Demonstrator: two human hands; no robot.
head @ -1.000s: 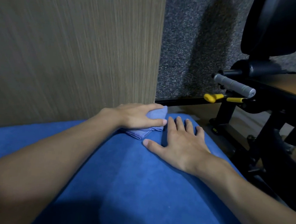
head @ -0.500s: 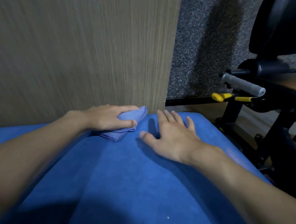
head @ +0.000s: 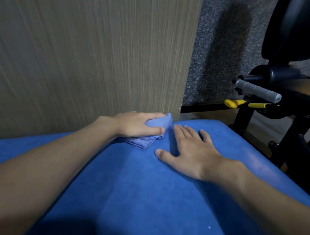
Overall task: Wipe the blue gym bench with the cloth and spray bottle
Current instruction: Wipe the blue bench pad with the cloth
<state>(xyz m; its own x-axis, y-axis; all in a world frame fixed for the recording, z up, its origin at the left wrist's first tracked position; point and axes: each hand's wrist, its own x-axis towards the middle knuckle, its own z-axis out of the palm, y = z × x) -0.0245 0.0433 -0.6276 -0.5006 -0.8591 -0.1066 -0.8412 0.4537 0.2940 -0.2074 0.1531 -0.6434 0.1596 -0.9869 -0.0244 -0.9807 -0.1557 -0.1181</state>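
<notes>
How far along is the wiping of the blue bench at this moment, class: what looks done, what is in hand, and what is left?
Done: nothing can be confirmed; the blue bench shows no clear wiped patch, and no spray bottle is in view. In hand: the left hand presses the folded cloth onto the bench's far end by the wooden panel, while the right hand lies flat beside it. Left: probably the near surface, where a white speck shows.

The bench [head: 142, 192] lay in the foreground, its far left edge against the wall panel [head: 81, 42]. The left hand [head: 138, 125] pressed the cloth [head: 147, 143] onto the bench at its far end, beside the panel. The right hand [head: 190, 151] rested flat on the bench, just right of the cloth. An exercise machine [head: 286, 96] stood to the right, beyond the bench
</notes>
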